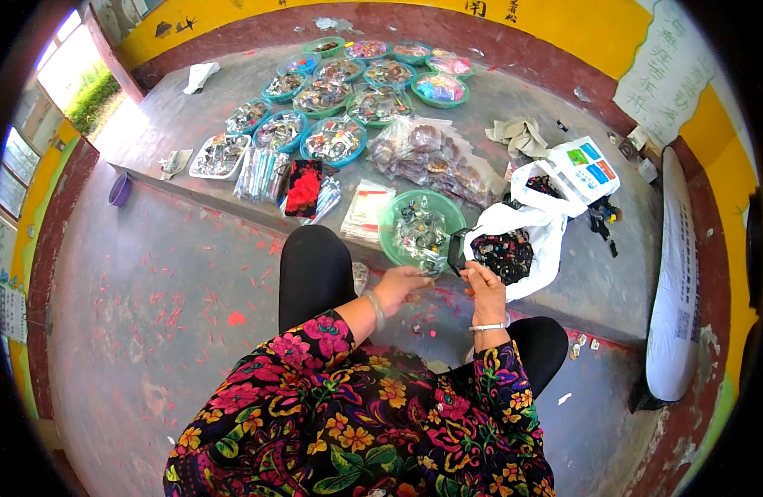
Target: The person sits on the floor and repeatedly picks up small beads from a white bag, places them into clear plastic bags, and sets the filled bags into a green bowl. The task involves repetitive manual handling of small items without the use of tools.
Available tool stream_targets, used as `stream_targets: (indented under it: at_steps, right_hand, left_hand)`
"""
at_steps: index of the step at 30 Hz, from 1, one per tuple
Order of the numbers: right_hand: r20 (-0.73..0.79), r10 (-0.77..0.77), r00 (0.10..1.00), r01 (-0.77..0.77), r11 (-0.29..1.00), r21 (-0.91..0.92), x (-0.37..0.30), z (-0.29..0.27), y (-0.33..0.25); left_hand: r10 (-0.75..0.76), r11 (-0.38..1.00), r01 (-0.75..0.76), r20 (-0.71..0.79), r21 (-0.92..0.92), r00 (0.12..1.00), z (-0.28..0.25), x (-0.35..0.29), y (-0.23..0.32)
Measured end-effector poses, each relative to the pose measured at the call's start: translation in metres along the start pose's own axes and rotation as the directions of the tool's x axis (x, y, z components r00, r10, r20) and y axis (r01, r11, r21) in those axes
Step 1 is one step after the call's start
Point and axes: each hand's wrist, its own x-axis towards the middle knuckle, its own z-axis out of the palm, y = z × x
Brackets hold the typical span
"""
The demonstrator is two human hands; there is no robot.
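My left hand point(400, 287) is at the near rim of a green plastic basin point(387, 225), fingers closed around something small and greyish that I cannot make out. Small clear packets point(421, 228) with dark and shiny pieces lie in the basin. My right hand point(486, 291) pinches a thin black piece point(456, 255), too small to name, between the basin and an open white plastic bag point(550, 248). Inside that bag is a heap of small black items point(504, 257) with coloured specks.
Behind the basin lie a large clear bag of brown items point(435, 153), flat packets point(367, 209) and a red-and-black pouch point(303, 189). Several filled basins point(334, 142) stand farther back. A raised ledge edge point(207, 203) crosses the floor; a long white wrapped roll point(673, 282) leans at right.
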Motion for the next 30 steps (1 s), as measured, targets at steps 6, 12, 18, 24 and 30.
stream_targets:
  at_steps: [6, 12, 18, 24, 30]
  right_hand:
    - [0.111, 0.053, 0.992, -0.055, 0.998, 0.012, 0.000, -0.001, 0.003]
    - [0.143, 0.127, 0.982, -0.133, 0.991, 0.029, 0.001, 0.001, 0.002]
    - [0.171, 0.147, 0.974, -0.144, 0.989, -0.025, 0.000, 0.002, 0.006]
    - [0.204, 0.191, 0.960, -0.186, 0.982, -0.047, 0.000, 0.006, 0.010]
    - [0.244, 0.224, 0.943, -0.216, 0.975, -0.061, 0.001, 0.008, 0.010]
  left_hand:
    - [0.020, 0.995, -0.041, -0.214, -0.094, 0.977, -0.033, 0.044, -0.018]
    - [0.240, 0.964, -0.176, -0.363, 0.199, 0.901, -0.041, 0.085, 0.014]
    - [0.427, 0.686, 0.169, -0.579, 0.708, 0.695, -0.101, 0.129, 0.001]
    - [0.501, 0.813, 0.006, -0.706, 0.582, 0.500, -0.116, 0.141, -0.008]
    - [0.351, 0.914, 0.068, -0.863, 0.400, 0.363, -0.130, 0.150, 0.013]
